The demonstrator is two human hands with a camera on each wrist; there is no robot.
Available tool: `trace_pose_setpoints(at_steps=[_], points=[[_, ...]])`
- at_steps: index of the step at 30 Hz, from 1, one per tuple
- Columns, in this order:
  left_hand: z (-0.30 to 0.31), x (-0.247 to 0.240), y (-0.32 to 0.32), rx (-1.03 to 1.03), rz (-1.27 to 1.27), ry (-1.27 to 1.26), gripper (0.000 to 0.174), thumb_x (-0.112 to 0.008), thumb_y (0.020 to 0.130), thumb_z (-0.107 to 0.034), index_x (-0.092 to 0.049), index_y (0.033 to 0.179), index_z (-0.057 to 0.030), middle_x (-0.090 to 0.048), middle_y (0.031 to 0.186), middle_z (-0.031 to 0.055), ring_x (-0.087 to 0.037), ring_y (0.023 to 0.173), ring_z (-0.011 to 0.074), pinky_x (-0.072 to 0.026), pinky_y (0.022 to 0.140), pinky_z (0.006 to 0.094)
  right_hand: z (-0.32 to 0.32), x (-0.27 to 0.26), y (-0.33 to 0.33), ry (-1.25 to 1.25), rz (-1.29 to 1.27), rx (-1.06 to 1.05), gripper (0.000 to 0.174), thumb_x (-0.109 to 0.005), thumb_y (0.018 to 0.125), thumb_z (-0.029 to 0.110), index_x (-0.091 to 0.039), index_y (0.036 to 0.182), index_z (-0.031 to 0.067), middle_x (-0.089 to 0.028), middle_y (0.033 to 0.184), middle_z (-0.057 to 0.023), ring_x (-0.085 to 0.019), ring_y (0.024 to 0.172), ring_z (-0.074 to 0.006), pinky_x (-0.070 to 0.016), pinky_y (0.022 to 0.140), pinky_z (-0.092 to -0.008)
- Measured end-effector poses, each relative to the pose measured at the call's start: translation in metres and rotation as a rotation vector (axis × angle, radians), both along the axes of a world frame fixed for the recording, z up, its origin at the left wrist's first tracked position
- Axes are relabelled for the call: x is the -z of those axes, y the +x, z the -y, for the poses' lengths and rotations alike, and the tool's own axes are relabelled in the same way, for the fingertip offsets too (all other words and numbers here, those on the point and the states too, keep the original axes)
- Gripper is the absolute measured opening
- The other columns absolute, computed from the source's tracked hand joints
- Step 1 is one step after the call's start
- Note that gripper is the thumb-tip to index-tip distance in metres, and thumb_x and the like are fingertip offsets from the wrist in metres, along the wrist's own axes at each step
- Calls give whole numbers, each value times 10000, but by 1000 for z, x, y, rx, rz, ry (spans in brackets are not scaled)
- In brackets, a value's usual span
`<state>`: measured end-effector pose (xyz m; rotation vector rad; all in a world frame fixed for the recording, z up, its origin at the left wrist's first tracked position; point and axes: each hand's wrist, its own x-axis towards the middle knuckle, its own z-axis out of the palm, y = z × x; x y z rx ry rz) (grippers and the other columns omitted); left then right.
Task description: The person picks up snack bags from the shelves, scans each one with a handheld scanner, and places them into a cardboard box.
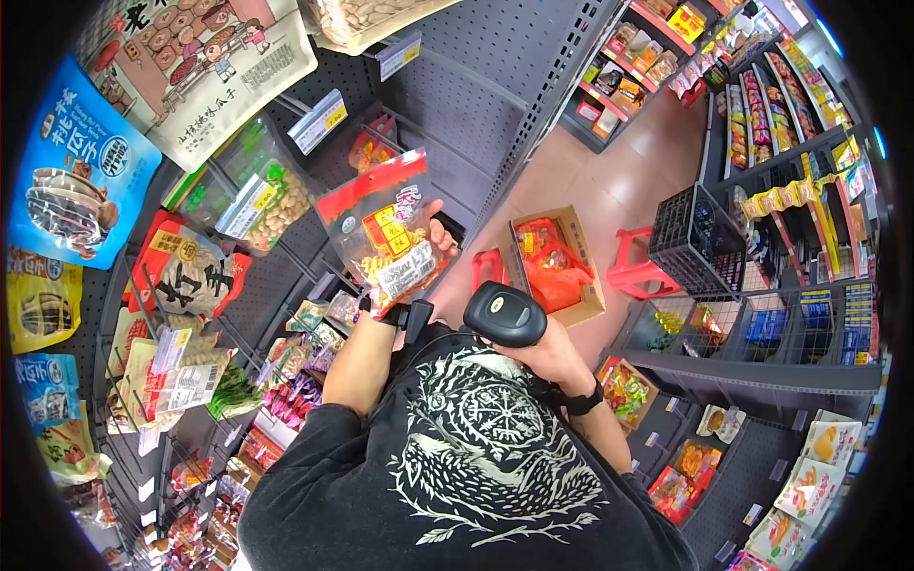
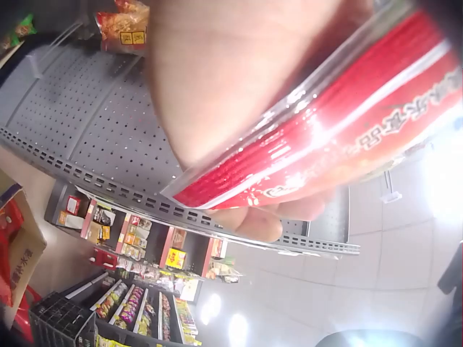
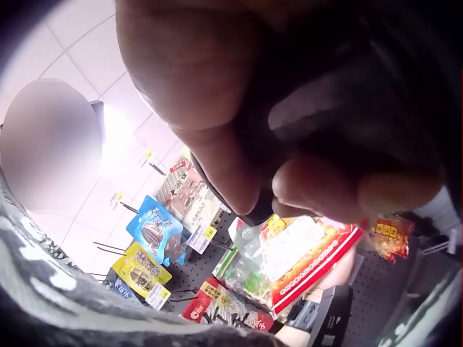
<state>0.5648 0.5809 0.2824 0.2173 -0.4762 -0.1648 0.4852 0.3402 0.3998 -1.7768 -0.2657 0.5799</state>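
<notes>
My left hand grips a clear snack bag with a red top, a yellow-and-red label and a white sticker low on its front. Fingers show along the bag's right edge in the head view; the left wrist view has the bag's red printed end across the palm. My right hand is wrapped round a black handheld barcode scanner, held in front of the chest, lower right of the bag. In the right wrist view the fingers curl round the dark scanner handle, and the bag appears beyond them.
Pegboard shelving on the left carries hanging bags, among them a blue bag and a red-and-beige bag. On the floor ahead are a cardboard box holding red bags, a red stool and a black crate. Stocked shelves line the right.
</notes>
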Motion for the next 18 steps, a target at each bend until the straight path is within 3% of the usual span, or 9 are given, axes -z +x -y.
trace_pose_setpoints(at_steps=[4,8,11,13,14,17,18], points=[[-3,-4,3,37,54,8,653,-575,894,-363,-356,1412,-32,-565,898,75,-530,874,205,-445,838,385,-1,-4,-1,-22,-7,-12,392,-776,708,117,-634,1059,12,-697,940,-85,-638,863,-123,-497,808,-301],[2,5,-6,-25,-116,46,611,-579,895,-308,-369,1399,-32,-541,846,57,-492,817,181,-427,816,363,1,1,-3,-18,-11,-24,405,-770,703,139,-623,1055,2,-690,932,-115,-656,849,-155,-500,796,-310],[6,18,3,88,-187,0,604,-576,901,-315,-371,1384,-15,-549,877,57,-516,871,195,-449,824,374,10,2,-7,13,30,-14,403,-769,708,151,-624,1051,-4,-690,928,-122,-659,849,-166,-499,791,-311],[11,18,0,5,-463,294,539,-590,887,-312,-435,1314,-22,-565,925,92,-590,858,223,-514,799,370,20,2,-11,4,63,-17,399,-768,712,156,-626,1048,-7,-691,929,-124,-661,850,-173,-499,789,-312],[15,36,6,27,-633,396,426,-561,912,-233,-459,1262,-13,-594,981,96,-615,838,210,-532,755,344,28,2,-13,-11,34,-47,405,-768,714,163,-624,1052,-6,-690,935,-128,-662,851,-182,-498,788,-312],[59,53,22,-172,-875,777,357,-550,904,-93,-470,1240,-3,-613,1031,79,-607,852,163,-502,729,299,48,-8,-11,-35,-16,-56,438,-774,710,188,-613,1067,-9,-688,945,-135,-665,845,-213,-497,785,-318],[69,75,28,-144,-849,822,335,-592,871,-61,-498,1190,-17,-608,1015,58,-590,813,132,-487,694,277,57,-6,-11,-58,-24,-48,443,-777,707,190,-610,1066,-9,-686,940,-135,-662,842,-218,-495,788,-318]])
